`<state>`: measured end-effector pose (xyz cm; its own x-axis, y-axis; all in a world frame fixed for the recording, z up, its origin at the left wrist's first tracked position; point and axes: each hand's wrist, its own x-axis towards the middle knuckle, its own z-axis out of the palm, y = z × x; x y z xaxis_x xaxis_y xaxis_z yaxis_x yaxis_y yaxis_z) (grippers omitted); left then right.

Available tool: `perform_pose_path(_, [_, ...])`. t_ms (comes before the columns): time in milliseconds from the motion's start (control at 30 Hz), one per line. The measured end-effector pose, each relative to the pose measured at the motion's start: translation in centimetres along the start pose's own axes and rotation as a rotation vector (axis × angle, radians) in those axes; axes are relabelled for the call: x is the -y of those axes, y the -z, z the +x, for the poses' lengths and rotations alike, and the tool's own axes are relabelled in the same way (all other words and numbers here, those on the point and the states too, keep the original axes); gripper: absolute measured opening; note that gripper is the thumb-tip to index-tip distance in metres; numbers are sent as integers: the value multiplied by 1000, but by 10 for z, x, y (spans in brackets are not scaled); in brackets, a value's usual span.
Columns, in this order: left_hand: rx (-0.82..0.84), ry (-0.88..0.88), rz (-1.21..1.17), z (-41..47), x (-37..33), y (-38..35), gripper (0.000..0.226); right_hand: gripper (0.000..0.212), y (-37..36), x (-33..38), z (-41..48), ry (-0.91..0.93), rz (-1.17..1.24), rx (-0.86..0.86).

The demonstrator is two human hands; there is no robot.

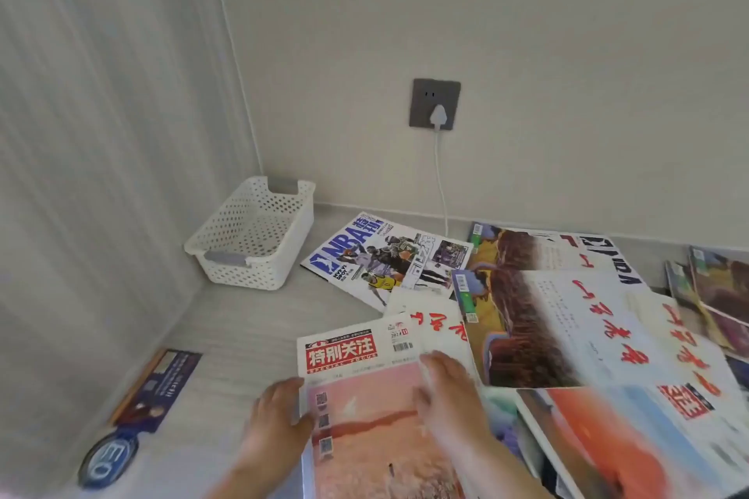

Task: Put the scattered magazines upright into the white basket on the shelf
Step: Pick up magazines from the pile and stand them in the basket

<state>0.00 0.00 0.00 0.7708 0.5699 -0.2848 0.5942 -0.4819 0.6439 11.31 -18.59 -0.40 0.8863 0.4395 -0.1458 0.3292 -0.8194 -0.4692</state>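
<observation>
A white perforated basket with grey handles stands empty in the far left corner of the shelf. Several magazines lie flat and overlapping across the right side. Nearest me is a pink-covered magazine with a red title box. My left hand grips its left edge with the thumb on the cover. My right hand lies on its right edge, fingers curled over it. An NBA magazine lies beside the basket. A brown-and-white cover lies to the right.
A grey wall socket holds a white plug, its cable dropping behind the magazines. A dark blue bookmark-like card and a round blue badge lie near the left front edge. Walls close the left and back.
</observation>
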Motion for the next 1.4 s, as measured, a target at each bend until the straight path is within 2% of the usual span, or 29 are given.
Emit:
perform_pose_path(133, [-48,40,210,16,-2,-12,59,58,-16,0,27,95,-181,45])
perform_pose_path(233, [-63,45,243,23,-6,-23,56,60,-30,-6,37,136,-230,25])
perform_pose_path(333, [-111,57,192,27,-12,-27,56,60,-27,-4,40,179,-293,-97])
perform_pose_path(400, [-153,86,48,27,-14,-28,51,61,-27,-2,40,198,-289,-121])
perform_pose_path(467, [-200,147,-304,27,-20,-23,42,68,-31,-6,38,175,-255,14])
perform_pose_path(567, [-234,303,-779,31,-29,-11,47,79,-34,-9,40,144,-205,-18])
perform_pose_path(633, [-124,368,-869,36,-28,-4,43,68,-36,-10,40,121,-178,-16])
perform_pose_path(733, [185,291,-630,29,-31,5,29,66,-33,-11,40,89,-106,-3])
perform_pose_path(800, [235,210,-539,26,-33,12,30,71,-28,-8,41,53,-46,6])
perform_pose_path(867, [206,110,-528,27,-37,20,35,74,-24,-3,43,-12,87,-28])
perform_pose_path(933, [181,15,-517,29,-41,29,40,75,-15,6,45,-93,351,-63])
perform_pose_path(1033, [149,-82,-551,28,-51,45,42,58,7,17,52,-156,635,122])
perform_pose_path(1100, [85,-116,-605,30,-56,59,41,34,26,24,58,-156,661,255])
perform_pose_path(1167, [29,-178,-621,31,-64,77,40,18,46,32,65,-133,664,275])
perform_pose_path(1267, [-82,-263,-552,32,-71,104,39,14,74,54,79,-61,698,212])
perform_pose_path(1400, [-218,-300,-231,34,-67,137,25,16,103,97,102,71,632,68])
